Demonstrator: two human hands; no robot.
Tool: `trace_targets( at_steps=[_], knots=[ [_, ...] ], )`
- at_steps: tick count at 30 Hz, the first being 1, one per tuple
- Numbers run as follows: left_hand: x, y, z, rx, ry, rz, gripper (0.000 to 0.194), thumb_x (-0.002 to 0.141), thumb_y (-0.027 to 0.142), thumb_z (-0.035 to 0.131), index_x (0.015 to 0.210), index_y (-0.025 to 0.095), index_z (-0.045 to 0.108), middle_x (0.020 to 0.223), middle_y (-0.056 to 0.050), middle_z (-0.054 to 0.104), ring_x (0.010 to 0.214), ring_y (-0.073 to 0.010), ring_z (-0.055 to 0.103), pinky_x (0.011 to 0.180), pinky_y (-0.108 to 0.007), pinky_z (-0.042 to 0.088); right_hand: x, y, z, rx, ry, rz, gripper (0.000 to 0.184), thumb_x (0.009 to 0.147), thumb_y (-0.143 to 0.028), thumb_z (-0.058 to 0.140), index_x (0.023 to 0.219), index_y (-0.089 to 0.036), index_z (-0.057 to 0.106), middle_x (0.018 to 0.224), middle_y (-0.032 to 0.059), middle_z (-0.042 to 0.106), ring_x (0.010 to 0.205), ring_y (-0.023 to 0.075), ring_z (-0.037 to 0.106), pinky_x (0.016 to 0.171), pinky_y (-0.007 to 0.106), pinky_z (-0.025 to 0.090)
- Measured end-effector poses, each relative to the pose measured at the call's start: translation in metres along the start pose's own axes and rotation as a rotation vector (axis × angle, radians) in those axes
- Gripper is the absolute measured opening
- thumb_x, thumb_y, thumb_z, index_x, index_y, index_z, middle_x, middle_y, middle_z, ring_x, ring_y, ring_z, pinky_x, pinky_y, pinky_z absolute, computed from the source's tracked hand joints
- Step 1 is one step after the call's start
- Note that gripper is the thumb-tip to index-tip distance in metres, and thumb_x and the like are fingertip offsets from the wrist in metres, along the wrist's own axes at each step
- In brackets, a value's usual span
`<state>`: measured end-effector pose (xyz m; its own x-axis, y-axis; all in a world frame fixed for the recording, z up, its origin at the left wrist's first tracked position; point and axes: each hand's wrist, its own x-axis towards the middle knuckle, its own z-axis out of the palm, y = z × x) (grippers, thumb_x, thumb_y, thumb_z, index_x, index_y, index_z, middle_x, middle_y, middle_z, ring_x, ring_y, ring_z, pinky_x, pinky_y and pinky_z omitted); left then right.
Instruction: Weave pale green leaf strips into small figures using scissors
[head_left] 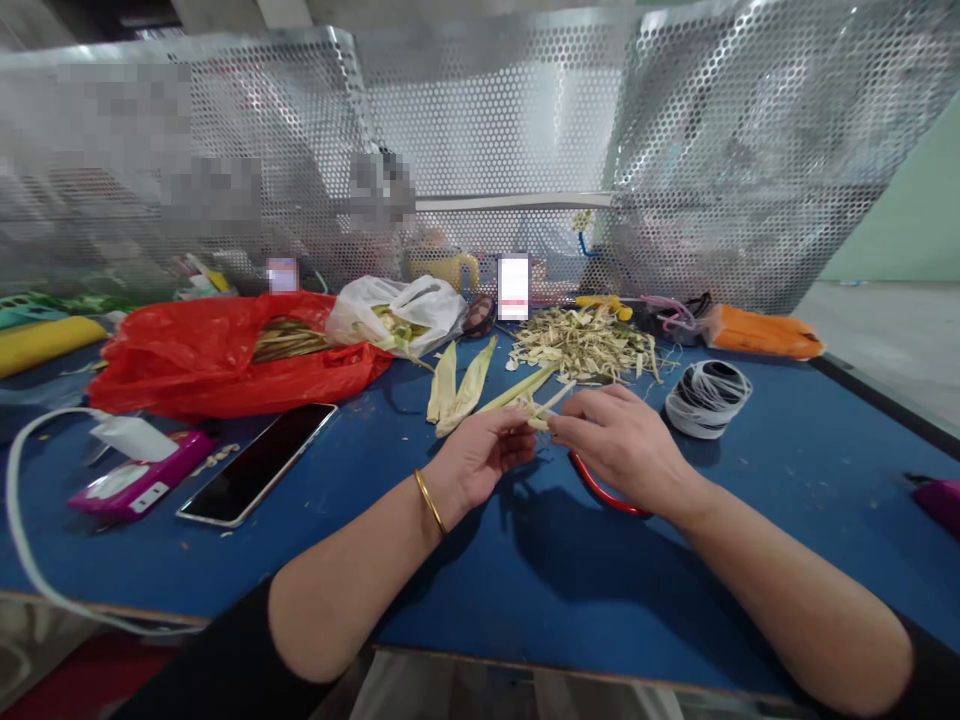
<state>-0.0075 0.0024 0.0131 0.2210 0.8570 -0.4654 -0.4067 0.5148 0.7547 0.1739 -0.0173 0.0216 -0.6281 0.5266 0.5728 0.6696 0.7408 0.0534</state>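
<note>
Black sleeves [225,640] were cut off by the lower edge, and a gold bangle [430,502] was worn on the left wrist. Over the blue table [465,600], a pale husk strip [537,411] was pinched in the fingertips of the left hand [491,455] and gripped near its end by the right hand [622,440], just beside it; the exact finger contact was partly hidden. A red handle [600,487] was largely covered by the right hand. At right, a purple object [941,502] was cropped beyond recognition. A dark-screened phone [259,465] was laid at left. Farther back, husk pieces [461,390] and shredded clippings [592,345] were spread, while the contents of a red bag [180,350] were mostly concealed. Behind perforated metal panels [480,120], shapes were blurred.
</note>
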Motion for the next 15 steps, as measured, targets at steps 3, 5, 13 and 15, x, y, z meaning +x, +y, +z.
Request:
trace_targets(
  at_steps=[3, 5, 13, 15],
  knots=[
    [0.000, -0.004, -0.001, 0.102, -0.084, 0.081, 0.003, 0.073, 0.010, 0.067, 0.073, 0.012, 0.065, 0.057, -0.001, 0.062, 0.047, -0.0086, 0.057, 0.048, -0.019, 0.048, 0.000, -0.004, 0.004, 0.330, 0.080, 0.205, 0.017, 0.092, -0.022, 0.050, 0.086, -0.020, 0.066, 0.081, 0.0042, 0.065, 0.075, 0.0156, 0.058, 0.071, 0.030, 0.044],
    [0.000, -0.007, 0.000, 0.176, -0.113, 0.150, 0.007, 0.071, 0.013, 0.071, 0.077, 0.012, 0.066, 0.057, 0.000, 0.062, 0.047, -0.0082, 0.057, 0.048, -0.019, 0.047, 0.002, -0.007, 0.007, 0.645, 0.155, 0.472, 0.010, 0.087, -0.026, 0.058, 0.091, -0.020, 0.064, 0.079, 0.0027, 0.065, 0.072, 0.0150, 0.060, 0.066, 0.028, 0.047],
    [-0.005, -0.013, 0.004, 0.327, -0.151, 0.251, 0.024, 0.065, 0.024, 0.079, 0.082, 0.011, 0.070, 0.060, 0.000, 0.063, 0.048, -0.0078, 0.057, 0.052, -0.020, 0.047, 0.010, -0.016, 0.005, 1.206, 0.237, 0.960, 0.025, 0.065, -0.036, 0.077, 0.076, -0.018, 0.064, 0.067, 0.0000, 0.065, 0.064, 0.0134, 0.060, 0.064, 0.027, 0.050],
    [-0.005, -0.013, 0.005, 0.336, -0.147, 0.277, 0.021, 0.067, 0.022, 0.077, 0.082, 0.011, 0.070, 0.061, 0.000, 0.063, 0.048, -0.0077, 0.057, 0.051, -0.020, 0.047, 0.010, -0.016, 0.006, 1.166, 0.220, 0.976, 0.022, 0.065, -0.036, 0.076, 0.071, -0.017, 0.067, 0.066, 0.0007, 0.065, 0.061, 0.0127, 0.057, 0.060, 0.026, 0.049]
  ],
)
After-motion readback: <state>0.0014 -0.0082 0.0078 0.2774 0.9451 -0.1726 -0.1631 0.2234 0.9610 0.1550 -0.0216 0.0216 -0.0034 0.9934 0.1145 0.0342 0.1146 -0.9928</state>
